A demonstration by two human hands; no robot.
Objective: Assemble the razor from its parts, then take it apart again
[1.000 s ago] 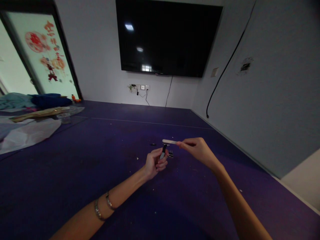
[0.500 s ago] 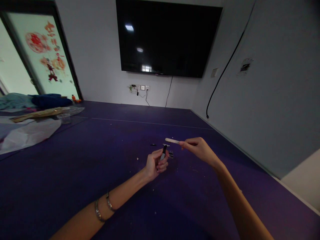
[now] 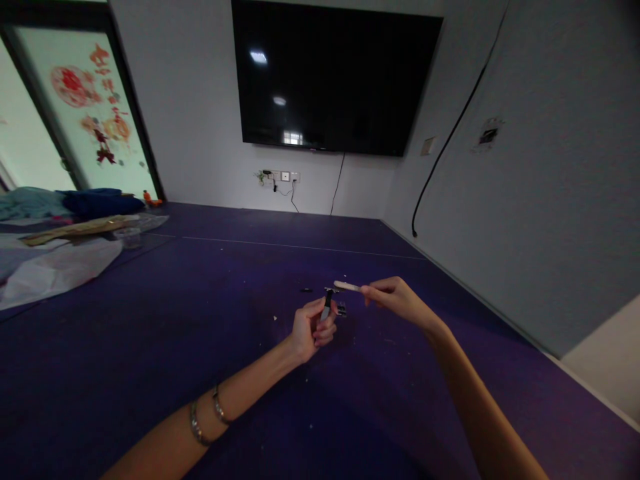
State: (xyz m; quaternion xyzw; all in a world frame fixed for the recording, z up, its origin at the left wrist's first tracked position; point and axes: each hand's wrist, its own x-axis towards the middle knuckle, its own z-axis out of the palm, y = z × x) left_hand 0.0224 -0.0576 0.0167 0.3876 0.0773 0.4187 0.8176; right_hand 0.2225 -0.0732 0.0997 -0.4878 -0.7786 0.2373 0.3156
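The left hand (image 3: 311,327) wraps its fingers round a T-shaped razor (image 3: 328,303); just right of the razor, the right hand (image 3: 395,293) pinches a pale stick (image 3: 346,286). Likely light and stiff, the razor is best gripped by its handle (image 3: 325,313).

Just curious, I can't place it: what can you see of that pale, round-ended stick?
The pale, round-ended stick looks slim and straight; its material is unclear. It is nearly level, tip pointing left, its other end in the grip of the right hand. The tip is by the head of the grey-and-black T-shaped tool; contact is unclear.
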